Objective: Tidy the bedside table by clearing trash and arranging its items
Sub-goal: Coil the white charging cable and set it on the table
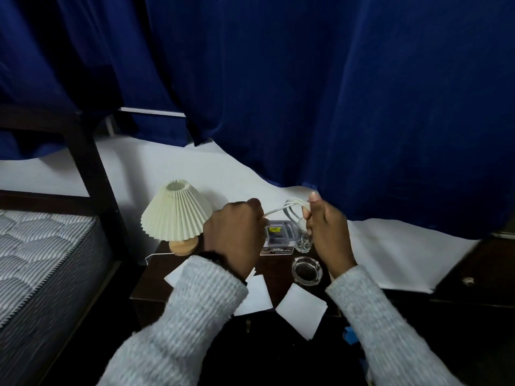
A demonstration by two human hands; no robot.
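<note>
Above the bedside table (pixel 278 270), the right hand (pixel 327 235) gripped the loops of a white cable (pixel 291 204) while the left hand (pixel 237 235) pinched its loose end taut, apparently to coil it neatly.

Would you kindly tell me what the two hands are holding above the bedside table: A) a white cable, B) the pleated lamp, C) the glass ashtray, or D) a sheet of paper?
A: the left hand and the right hand both grip the white cable, whose loops hang between them.
</note>
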